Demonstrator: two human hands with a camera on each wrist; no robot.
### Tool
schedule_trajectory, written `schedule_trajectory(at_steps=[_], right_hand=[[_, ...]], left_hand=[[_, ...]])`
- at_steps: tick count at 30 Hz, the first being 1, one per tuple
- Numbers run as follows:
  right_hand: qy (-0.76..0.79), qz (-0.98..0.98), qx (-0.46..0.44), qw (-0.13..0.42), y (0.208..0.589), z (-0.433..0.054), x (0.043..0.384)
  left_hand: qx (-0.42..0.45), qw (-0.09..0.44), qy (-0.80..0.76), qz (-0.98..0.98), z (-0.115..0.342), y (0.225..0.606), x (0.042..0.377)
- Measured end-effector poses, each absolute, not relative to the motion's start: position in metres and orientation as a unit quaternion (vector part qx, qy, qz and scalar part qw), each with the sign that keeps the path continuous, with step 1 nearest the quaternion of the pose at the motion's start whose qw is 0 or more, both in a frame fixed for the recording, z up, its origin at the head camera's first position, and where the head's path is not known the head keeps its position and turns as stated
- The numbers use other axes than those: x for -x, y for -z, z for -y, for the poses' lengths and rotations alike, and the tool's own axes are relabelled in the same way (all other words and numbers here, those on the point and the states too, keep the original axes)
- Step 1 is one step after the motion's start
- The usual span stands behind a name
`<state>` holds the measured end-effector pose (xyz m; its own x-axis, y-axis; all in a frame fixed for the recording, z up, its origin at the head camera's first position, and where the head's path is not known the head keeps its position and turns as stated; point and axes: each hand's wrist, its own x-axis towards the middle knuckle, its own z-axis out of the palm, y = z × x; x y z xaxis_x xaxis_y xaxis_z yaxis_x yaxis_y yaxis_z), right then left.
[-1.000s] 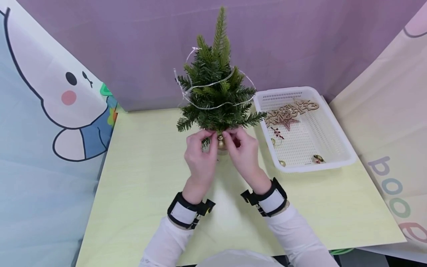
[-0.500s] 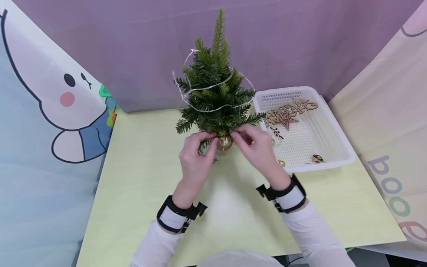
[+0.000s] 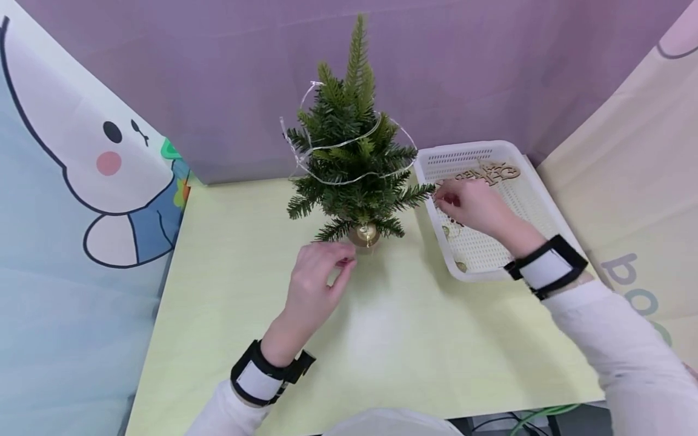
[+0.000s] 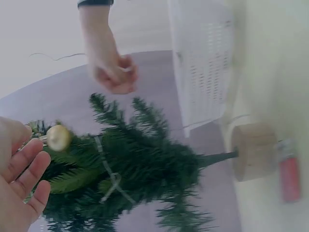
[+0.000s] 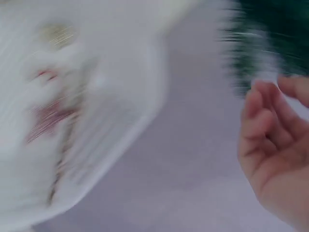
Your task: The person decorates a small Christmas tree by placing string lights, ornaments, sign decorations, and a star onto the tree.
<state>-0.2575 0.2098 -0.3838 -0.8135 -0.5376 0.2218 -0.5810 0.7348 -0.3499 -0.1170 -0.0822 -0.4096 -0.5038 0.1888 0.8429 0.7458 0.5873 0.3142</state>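
Note:
A small green Christmas tree stands mid-table, loosely wound with a clear string of lights. A shiny gold bauble hangs on its low front branches. My left hand is just in front of the bauble, fingers loosely bent, with nothing in them. In the left wrist view its fingers lie beside the gold ball. My right hand hovers over the left side of the white basket, fingers loosely bent and holding nothing. It partly covers the wooden lettering.
In the right wrist view, blurred, a red star and a gold ball lie in the basket. The left wrist view shows the tree's round wooden base with a red object close by. A purple curtain hangs behind.
Both hands have come away from the bauble, leaving it hanging on the tree. The right hand has moved right over the basket; the left has drawn slightly back toward the person.

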Motion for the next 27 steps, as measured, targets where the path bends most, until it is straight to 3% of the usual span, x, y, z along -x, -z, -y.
schedule_trajectory(at_steps=[5,9,21,27], right_hand=[[-0.074,0.924,-0.356,-0.118,0.421,-0.23,0.294],[-0.018,0.907,-0.375,-0.189,0.45,-0.235,0.314],[-0.021,0.907,-0.386,-0.166,0.488,-0.236,0.329],[-0.052,0.913,-0.378,-0.148,0.471,-0.239,0.321]], left_hand=[[0.297,0.376,0.341,0.809,0.083,0.429,0.112],[0.293,0.362,0.341,0.816,0.082,0.441,0.111],[0.294,0.336,0.343,0.826,0.072,0.445,0.11],[0.291,0.335,0.345,0.827,0.072,0.444,0.11]])
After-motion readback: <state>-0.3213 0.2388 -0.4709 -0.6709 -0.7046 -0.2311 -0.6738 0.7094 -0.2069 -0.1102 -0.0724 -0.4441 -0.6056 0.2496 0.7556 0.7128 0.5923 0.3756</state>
